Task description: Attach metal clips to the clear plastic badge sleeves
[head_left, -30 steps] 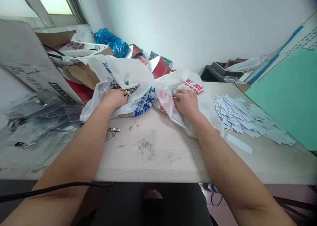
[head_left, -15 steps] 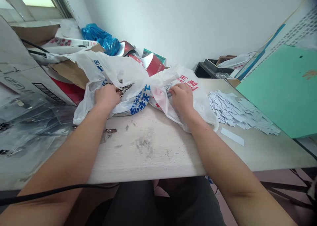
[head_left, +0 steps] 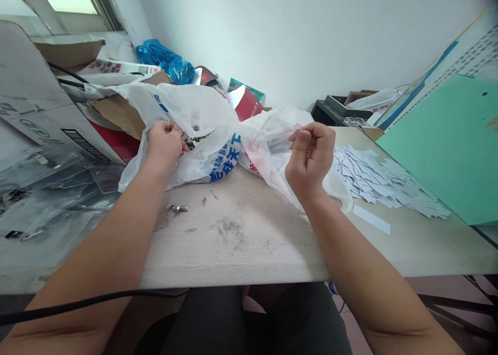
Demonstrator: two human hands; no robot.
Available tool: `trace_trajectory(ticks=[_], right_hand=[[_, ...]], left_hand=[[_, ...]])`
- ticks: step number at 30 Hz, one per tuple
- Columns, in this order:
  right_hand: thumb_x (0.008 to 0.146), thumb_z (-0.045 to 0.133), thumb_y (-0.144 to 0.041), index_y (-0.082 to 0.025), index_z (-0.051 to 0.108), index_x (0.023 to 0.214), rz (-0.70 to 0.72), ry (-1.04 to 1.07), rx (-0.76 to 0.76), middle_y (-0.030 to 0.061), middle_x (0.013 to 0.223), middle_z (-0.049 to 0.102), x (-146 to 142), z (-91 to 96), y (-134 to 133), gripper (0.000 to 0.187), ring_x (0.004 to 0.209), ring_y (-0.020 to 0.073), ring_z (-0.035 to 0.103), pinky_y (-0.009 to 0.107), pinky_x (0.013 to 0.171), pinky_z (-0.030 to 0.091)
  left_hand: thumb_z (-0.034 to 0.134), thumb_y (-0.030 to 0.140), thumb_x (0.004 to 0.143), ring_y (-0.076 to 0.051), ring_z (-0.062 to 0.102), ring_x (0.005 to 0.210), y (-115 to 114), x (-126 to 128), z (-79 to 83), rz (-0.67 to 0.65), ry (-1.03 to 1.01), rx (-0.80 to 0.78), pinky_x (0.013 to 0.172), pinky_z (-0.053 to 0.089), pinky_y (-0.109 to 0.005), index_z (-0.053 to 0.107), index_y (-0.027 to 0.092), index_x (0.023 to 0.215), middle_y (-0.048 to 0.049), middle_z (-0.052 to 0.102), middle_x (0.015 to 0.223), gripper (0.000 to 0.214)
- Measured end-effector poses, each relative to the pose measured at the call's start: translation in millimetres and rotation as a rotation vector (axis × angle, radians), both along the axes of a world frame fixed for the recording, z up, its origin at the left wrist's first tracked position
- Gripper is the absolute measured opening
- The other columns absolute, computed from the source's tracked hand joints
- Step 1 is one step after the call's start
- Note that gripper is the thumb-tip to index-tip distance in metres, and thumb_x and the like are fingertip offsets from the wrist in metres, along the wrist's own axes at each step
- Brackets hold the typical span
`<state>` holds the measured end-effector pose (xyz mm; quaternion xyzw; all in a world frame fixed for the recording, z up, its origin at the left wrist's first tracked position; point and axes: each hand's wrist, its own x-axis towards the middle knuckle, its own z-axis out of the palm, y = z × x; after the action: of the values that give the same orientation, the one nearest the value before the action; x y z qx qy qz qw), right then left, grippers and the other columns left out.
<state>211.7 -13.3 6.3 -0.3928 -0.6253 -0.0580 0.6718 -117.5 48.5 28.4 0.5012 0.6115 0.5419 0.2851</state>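
Observation:
My left hand [head_left: 165,142] is in the mouth of a white plastic bag [head_left: 155,176] with blue print, its fingers curled against a heap of small metal clips [head_left: 196,140]. What it pinches, if anything, I cannot make out. Raised over a second white bag [head_left: 268,171], this one with red print, my right hand [head_left: 311,158] is closed on the edge of a clear plastic sleeve [head_left: 270,129], which extends to the left from the fingertips. One metal clip [head_left: 179,209] lies on the table [head_left: 241,256], attached to a clear sleeve mostly behind my left forearm.
At the left, clear sleeves with clips [head_left: 42,210] are piled by a cardboard box [head_left: 35,106]. Many white paper slips [head_left: 373,176] and a single strip [head_left: 371,219] lie on the right. A green board [head_left: 447,147] leans beyond them. A black cable [head_left: 93,298] crosses the near left.
My right hand has come up out of the red-printed bag and now holds a clear sleeve. My left hand has shifted slightly up within its bag. The whole view has turned slightly.

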Motion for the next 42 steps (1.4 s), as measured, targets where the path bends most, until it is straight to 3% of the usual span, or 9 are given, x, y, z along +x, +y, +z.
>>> trace_trajectory(ticks=[4, 8, 13, 18, 28, 30, 35, 39, 42], right_hand=[[0.124, 0.049, -0.054, -0.033, 0.064, 0.119, 0.153, -0.096, 0.054, 0.0051, 0.099, 0.074, -15, 0.9, -16, 0.026, 0.083, 0.0241, 0.073, 0.047, 0.083, 0.064], [0.123, 0.050, -0.050, -0.033, 0.068, 0.116, 0.184, -0.226, 0.101, 0.0068, 0.098, 0.077, -22, 5.3, -27, 0.025, 0.089, 0.0280, 0.076, 0.050, 0.086, 0.065], [0.119, 0.060, -0.033, -0.033, 0.074, 0.116, 0.326, -0.407, 0.180, 0.0064, 0.106, 0.085, -28, 5.7, -28, 0.014, 0.096, 0.0263, 0.079, 0.048, 0.087, 0.063], [0.118, 0.063, -0.028, -0.029, 0.078, 0.109, 0.519, -0.576, 0.047, 0.0045, 0.103, 0.088, -33, -7.8, -20, 0.018, 0.092, 0.0230, 0.080, 0.042, 0.085, 0.064], [0.119, 0.063, -0.034, -0.030, 0.080, 0.111, 0.495, -0.405, -0.066, 0.0067, 0.108, 0.087, -32, -10.7, -15, 0.019, 0.098, 0.0231, 0.082, 0.041, 0.091, 0.068], [0.120, 0.062, -0.035, -0.030, 0.080, 0.112, 0.457, -0.375, -0.070, 0.0071, 0.107, 0.086, -33, -10.5, -16, 0.020, 0.097, 0.0231, 0.081, 0.040, 0.089, 0.068], [0.120, 0.063, -0.033, -0.030, 0.080, 0.115, 0.324, -0.291, 0.023, 0.0072, 0.105, 0.082, -31, -9.4, -14, 0.018, 0.093, 0.0222, 0.078, 0.037, 0.078, 0.065], [0.119, 0.063, -0.028, -0.029, 0.078, 0.111, 0.285, -0.347, 0.097, 0.0063, 0.103, 0.083, -34, -13.5, -9, 0.017, 0.089, 0.0211, 0.077, 0.036, 0.079, 0.063], [0.118, 0.062, -0.030, -0.028, 0.077, 0.106, 0.250, -0.356, -0.012, 0.0067, 0.102, 0.084, -39, -19.2, -9, 0.019, 0.089, 0.0212, 0.076, 0.035, 0.078, 0.062]], left_hand=[[0.067, 0.028, 0.110, -0.013, 0.062, 0.066, -15, 5, 19.7, 0.096, -0.248, -0.137, 0.075, 0.056, -0.034, 0.057, 0.022, 0.102, 0.0060, 0.055, 0.069, 0.015], [0.075, 0.031, 0.105, -0.021, 0.075, 0.078, -41, 34, 24.4, -0.176, -0.549, -0.151, 0.078, 0.067, -0.041, 0.061, 0.024, 0.102, -0.0002, 0.067, 0.081, 0.016], [0.081, 0.039, 0.105, -0.029, 0.084, 0.099, -63, 84, 2.3, -0.457, -0.738, -0.244, 0.084, 0.075, -0.049, 0.054, 0.028, 0.105, -0.0046, 0.077, 0.102, 0.029], [0.083, 0.039, 0.105, -0.025, 0.077, 0.111, -54, 78, -4.9, -0.249, -0.429, 0.041, 0.085, 0.073, -0.040, 0.057, 0.025, 0.098, -0.0045, 0.069, 0.110, 0.030], [0.080, 0.026, 0.100, -0.034, 0.063, 0.147, -47, 55, 1.0, -0.004, 0.219, 0.298, 0.112, 0.064, -0.043, 0.069, 0.023, 0.091, -0.0134, 0.069, 0.149, 0.014], [0.077, 0.030, 0.104, -0.030, 0.073, 0.130, -51, 62, 2.1, -0.067, 0.089, 0.265, 0.106, 0.065, -0.042, 0.067, 0.023, 0.094, -0.0126, 0.075, 0.132, 0.016], [0.084, 0.047, 0.106, -0.026, 0.084, 0.094, -66, 82, 3.2, -0.530, -0.486, -0.138, 0.084, 0.071, -0.043, 0.058, 0.025, 0.102, -0.0053, 0.080, 0.107, 0.034], [0.090, 0.050, 0.103, -0.023, 0.085, 0.088, -74, 97, -2.5, -0.557, -0.638, -0.127, 0.086, 0.074, -0.043, 0.053, 0.027, 0.105, -0.0005, 0.081, 0.104, 0.044], [0.089, 0.053, 0.103, -0.020, 0.083, 0.081, -76, 105, -9.9, -0.513, -0.641, -0.024, 0.083, 0.074, -0.041, 0.052, 0.028, 0.107, 0.0016, 0.080, 0.101, 0.045]])
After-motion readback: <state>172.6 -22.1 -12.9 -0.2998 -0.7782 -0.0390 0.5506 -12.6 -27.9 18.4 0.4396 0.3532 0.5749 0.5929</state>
